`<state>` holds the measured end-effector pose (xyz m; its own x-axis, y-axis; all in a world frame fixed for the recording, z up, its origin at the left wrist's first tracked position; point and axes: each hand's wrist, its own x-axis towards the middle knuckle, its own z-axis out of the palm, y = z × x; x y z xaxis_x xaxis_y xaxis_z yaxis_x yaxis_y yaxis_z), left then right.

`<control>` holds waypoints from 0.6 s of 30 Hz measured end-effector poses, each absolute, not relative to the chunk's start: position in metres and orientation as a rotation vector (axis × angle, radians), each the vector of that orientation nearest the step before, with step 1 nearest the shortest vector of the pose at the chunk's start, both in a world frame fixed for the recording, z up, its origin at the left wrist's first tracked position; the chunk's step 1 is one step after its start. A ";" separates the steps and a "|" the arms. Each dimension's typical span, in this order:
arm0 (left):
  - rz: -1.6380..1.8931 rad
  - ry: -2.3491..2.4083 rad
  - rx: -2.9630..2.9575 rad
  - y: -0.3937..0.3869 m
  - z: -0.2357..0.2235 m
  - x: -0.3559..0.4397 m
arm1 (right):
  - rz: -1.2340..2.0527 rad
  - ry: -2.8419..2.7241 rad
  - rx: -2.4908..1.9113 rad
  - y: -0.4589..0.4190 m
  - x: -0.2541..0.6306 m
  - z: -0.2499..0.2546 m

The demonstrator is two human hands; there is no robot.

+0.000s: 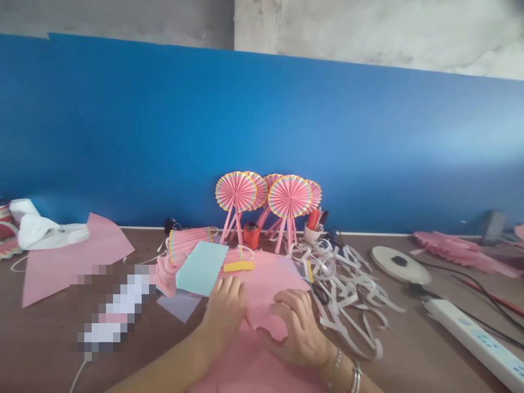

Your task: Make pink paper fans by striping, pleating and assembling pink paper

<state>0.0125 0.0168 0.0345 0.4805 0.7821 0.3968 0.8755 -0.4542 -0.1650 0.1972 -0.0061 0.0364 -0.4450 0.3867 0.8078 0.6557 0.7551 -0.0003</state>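
**Two hands on pink paper, five fans standing behind**

I count two bare hands in my head view, both over the pink paper (245, 371) at the near middle of the table (45, 338). Its number of layers I cannot tell.

Left hand (225, 305): laid palm down on the paper, fingers together; whether it grips or merely presses, I cannot tell. Right hand (298, 333): released, fingers arched, thumb standing apart from them. Two bracelets (356, 376) on that wrist.

Beyond the left fingertips I record one yellow strip (238, 266) and, just beside it, one cyan card (200, 268).

Against the blue panel (164, 136) I count five fans (290, 195), overlapping. Near their sticks: one red jar (251, 237), one cup (313, 234) holding pens.

To the right lie one heap of white ribbons (334, 300), too tangled to count, one white disc (385, 259) and one power strip (475, 333).
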 end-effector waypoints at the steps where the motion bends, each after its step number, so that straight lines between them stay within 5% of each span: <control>1: -0.319 -1.443 -2.372 0.017 0.031 0.019 | -0.381 -2.130 -0.795 -0.007 0.195 0.038; 7: -0.323 -1.419 -2.398 0.024 0.048 0.034 | -0.375 -2.168 -0.851 -0.007 0.190 0.041; 18: -0.917 -0.882 -2.372 0.032 0.066 -0.003 | -0.462 -1.989 -0.880 0.009 0.215 0.037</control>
